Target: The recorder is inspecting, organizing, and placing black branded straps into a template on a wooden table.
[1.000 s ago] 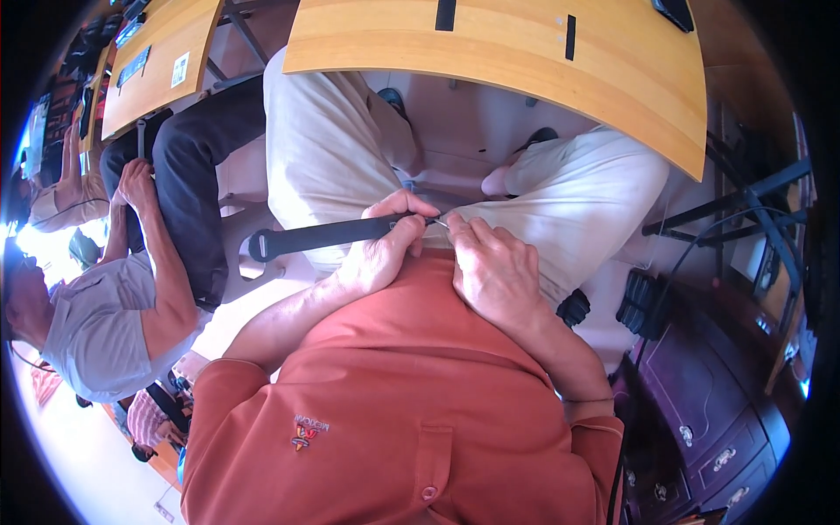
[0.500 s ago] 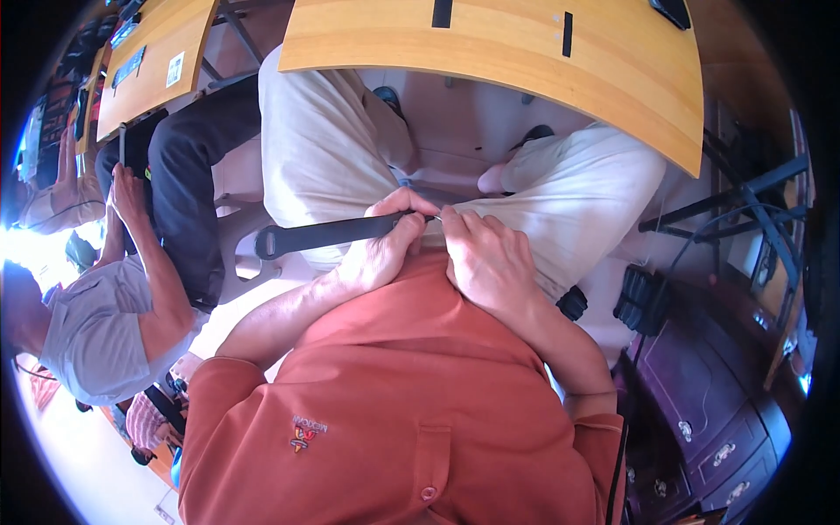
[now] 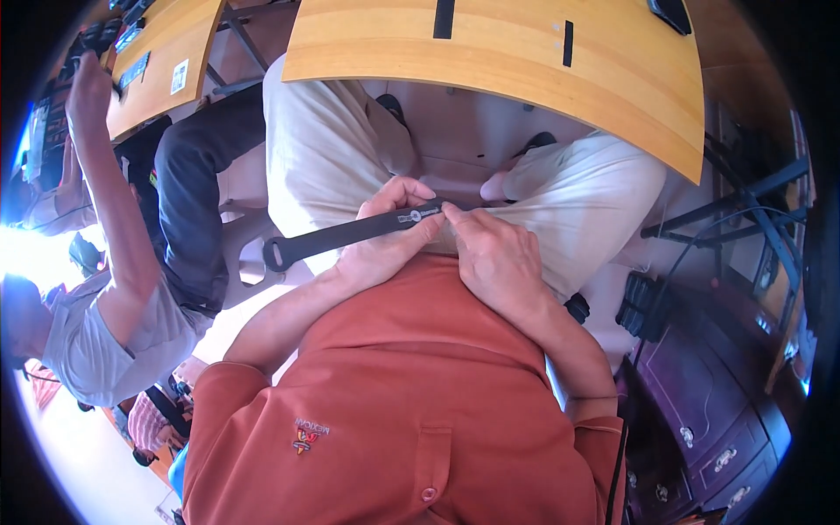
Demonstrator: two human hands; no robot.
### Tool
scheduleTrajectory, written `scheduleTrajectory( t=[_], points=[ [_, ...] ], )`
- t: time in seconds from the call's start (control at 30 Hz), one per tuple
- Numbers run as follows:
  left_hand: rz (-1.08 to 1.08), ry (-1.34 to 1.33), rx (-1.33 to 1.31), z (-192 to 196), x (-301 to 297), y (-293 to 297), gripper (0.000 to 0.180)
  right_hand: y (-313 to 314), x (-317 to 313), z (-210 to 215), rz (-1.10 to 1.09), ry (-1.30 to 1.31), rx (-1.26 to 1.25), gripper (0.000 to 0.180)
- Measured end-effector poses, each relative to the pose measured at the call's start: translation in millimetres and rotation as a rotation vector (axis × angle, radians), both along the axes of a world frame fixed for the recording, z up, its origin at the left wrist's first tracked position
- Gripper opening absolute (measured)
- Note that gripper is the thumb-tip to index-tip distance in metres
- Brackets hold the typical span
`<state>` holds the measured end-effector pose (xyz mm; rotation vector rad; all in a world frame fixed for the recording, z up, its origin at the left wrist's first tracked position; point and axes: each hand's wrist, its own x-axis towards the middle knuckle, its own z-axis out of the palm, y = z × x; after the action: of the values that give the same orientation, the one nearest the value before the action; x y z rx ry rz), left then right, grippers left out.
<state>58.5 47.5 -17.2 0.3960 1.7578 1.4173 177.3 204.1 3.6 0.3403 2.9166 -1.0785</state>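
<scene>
A black strap with a slotted, rounded left end stretches across my lap, and pale printing shows near its right end. My left hand grips it close to that end, thumb below and curled fingers above. At the very tip, my right hand has its thumb and forefinger closed on the strap's end. The rest of that hand's fingers are curled in. Whether a smaller piece is between the right fingertips is hidden.
Ahead is a wooden table bearing two short black strips and a dark object at its far right corner. A co-worker sits at my left by another desk. Dark drawers stand at my right.
The strap's printed part, covered by my left hand before, now shows, and my left thumb has shifted below it. The co-worker's arm has risen toward the desk at left.
</scene>
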Motion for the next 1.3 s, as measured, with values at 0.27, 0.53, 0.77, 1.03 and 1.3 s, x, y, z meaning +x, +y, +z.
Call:
scheduleTrajectory(
  t=[0.27,0.53,0.77,1.03,1.3],
  points=[
    [-0.046,0.085,-0.084,-3.1,0.5,-2.2,0.023,3.3,-3.7,-6.1,-0.048,-0.004,-0.2,0.03],
    [-0.237,0.277,-0.197,12.0,-8.0,4.4,0.027,13.3,-4.8,-4.4,-0.047,0.088,-0.27,0.025],
    [-0.25,0.257,-0.186,12.1,-7.6,3.2,0.024,24.6,-11.3,3.9,0.019,-0.085,-0.336,0.025],
    [-0.34,0.254,-0.198,12.6,-15.9,5.0,0.028,35.6,-14.9,-5.8,0.037,-0.089,-0.489,0.024],
    [-0.249,0.216,-0.203,16.1,-12.5,10.0,0.031,30.9,-12.6,-11.9,-0.013,0.026,-0.516,0.022]
  ],
)
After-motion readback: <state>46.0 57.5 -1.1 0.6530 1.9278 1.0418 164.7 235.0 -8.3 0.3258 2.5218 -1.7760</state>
